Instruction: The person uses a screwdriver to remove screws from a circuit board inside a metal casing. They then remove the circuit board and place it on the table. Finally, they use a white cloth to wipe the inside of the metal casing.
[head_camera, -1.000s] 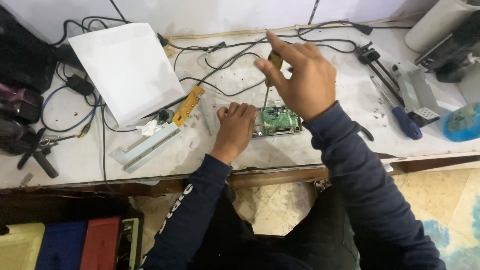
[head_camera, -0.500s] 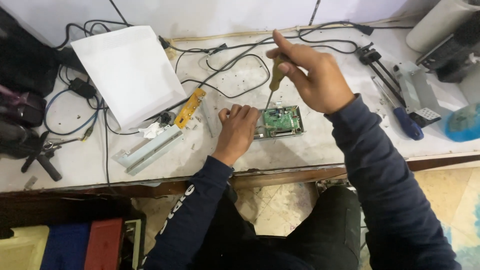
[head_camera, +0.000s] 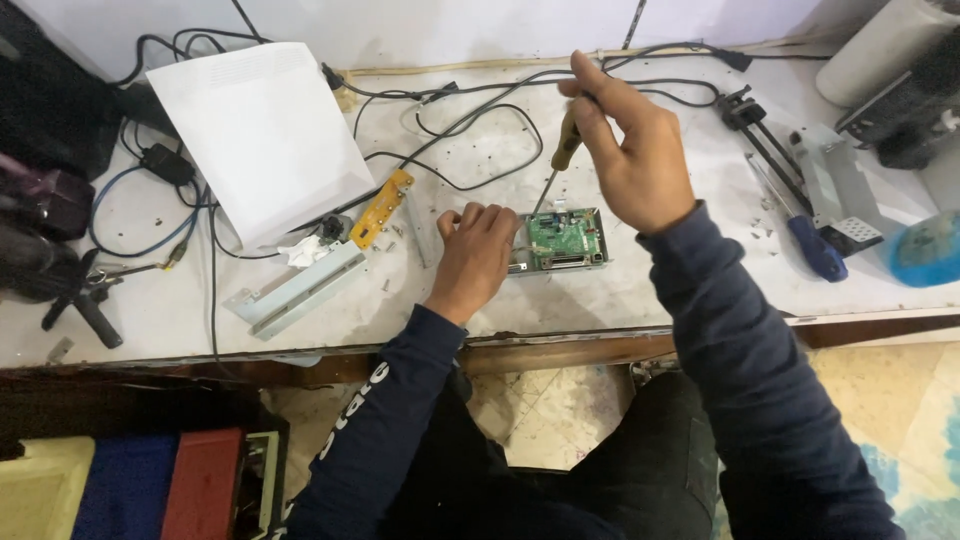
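Step in hand, by judgement: driving or loosening a screw on the green circuit board (head_camera: 565, 240), which lies near the front edge of the white workbench (head_camera: 640, 300). The left hand (head_camera: 478, 255) presses flat beside the board's left edge, grasping nothing. The right hand (head_camera: 628, 150) is clenched on the screwdriver (head_camera: 560, 160), tip angled down onto the board. The next move calls for keeping the tip seated and the board steady. Black cables (head_camera: 450, 120), a white sheet (head_camera: 265, 135) and a blue-handled screwdriver (head_camera: 812, 245) lie about; tiled floor below.
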